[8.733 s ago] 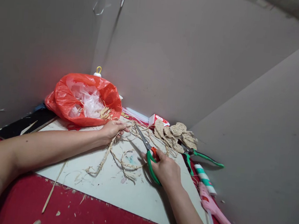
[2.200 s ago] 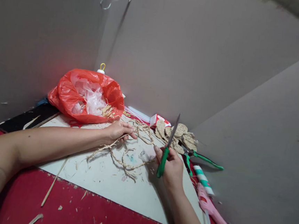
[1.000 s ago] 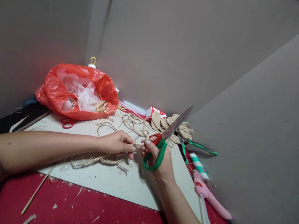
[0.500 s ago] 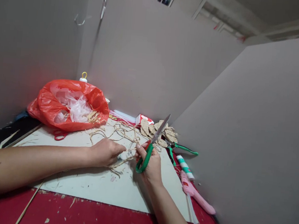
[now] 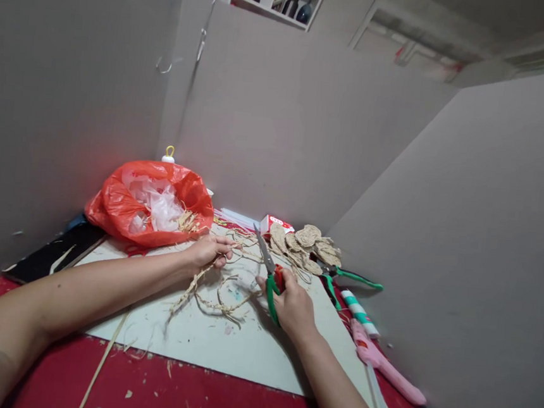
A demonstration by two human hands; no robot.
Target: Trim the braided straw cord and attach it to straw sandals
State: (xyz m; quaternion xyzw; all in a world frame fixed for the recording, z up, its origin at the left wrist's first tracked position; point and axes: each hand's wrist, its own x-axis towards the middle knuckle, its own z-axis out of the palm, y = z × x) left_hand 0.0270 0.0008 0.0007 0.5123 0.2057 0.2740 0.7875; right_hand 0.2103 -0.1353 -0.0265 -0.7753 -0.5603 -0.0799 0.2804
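Note:
My left hand (image 5: 211, 251) pinches a strand of straw-coloured braided cord (image 5: 193, 286), whose frayed end hangs down over the white board (image 5: 147, 320). In my right hand (image 5: 294, 304) is a pair of scissors (image 5: 267, 261) with green and red handles, blades pointing up and away from me. A curled piece of the same cord lies on the board between my hands, its right end near my right fingers. More loose cord spreads behind my left hand. Several coiled woven pieces (image 5: 308, 236) are heaped beyond the scissors.
An orange-red plastic bag (image 5: 110, 199) stands at the back left. Right of the board lie green-handled pliers (image 5: 356, 277), a white-and-green roll (image 5: 360, 314) and a pink glue gun (image 5: 391, 370). Straw scraps litter the red table (image 5: 151, 390). Grey partitions (image 5: 270, 121) enclose the table.
My hands have moved apart: the left went back with the cord, and the right tilted the scissors leftward. A curled cord piece now shows on the board between them. The camera view has shifted.

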